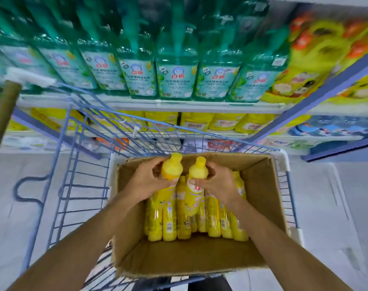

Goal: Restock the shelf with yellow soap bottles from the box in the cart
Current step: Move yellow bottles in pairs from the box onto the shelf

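Observation:
An open cardboard box [262, 206] sits in a blue wire cart [78, 185] and holds several yellow soap bottles [212, 217] standing upright. My left hand [145, 181] grips one yellow bottle [171, 168] by its shoulder, lifted above the others. My right hand [217, 181] grips a second yellow bottle [196, 185] just below the cap, also raised. Both bottles are side by side over the far half of the box. Ahead, a lower shelf [199, 122] carries a row of yellow bottles.
Green soap bottles [176, 76] fill the shelf above the yellow row. Yellow bottles with orange caps [317, 59] stand at upper right. A broom-like handle [2, 114] leans at left. The near half of the box floor [189, 255] is bare cardboard. Grey floor surrounds the cart.

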The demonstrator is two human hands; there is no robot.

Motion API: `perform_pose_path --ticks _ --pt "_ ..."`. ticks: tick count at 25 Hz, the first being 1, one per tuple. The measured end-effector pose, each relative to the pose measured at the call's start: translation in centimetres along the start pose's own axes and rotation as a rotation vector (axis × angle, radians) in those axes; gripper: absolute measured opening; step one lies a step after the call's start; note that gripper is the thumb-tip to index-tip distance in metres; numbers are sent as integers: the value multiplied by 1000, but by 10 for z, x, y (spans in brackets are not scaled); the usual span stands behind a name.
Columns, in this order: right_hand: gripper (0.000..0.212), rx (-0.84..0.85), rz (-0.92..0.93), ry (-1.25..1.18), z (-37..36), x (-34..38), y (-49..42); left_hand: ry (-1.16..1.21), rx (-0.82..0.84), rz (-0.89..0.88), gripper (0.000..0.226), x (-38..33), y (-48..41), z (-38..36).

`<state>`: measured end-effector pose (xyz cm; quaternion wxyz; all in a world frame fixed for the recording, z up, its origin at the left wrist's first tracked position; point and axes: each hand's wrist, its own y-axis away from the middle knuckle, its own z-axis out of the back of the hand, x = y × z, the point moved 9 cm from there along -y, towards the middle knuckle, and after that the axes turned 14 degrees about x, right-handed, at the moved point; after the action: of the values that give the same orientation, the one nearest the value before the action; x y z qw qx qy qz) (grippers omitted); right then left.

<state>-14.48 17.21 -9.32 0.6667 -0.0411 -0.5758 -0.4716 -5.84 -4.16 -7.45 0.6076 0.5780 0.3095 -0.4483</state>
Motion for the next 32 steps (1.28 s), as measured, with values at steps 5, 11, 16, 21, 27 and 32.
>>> perform_pose_path --ticks 5,11,16,21,27,32 --pt "75 -57 214 -45 45 112 27 0 -55 -179 61 -123 23 25" --pt "71 -165 421 -65 107 243 92 0 -59 -374 56 -249 65 50" --pt "59 -248 588 -91 156 325 131 6 -119 -529 59 -340 85 66" --pt "41 -278 718 -126 209 391 143 10 -187 -653 54 -427 88 78" --pt "58 -299 855 -99 283 470 137 -47 -316 -775 50 -532 76 97" --pt "33 -298 922 -80 341 519 112 -61 -418 -796 50 -595 41 113"
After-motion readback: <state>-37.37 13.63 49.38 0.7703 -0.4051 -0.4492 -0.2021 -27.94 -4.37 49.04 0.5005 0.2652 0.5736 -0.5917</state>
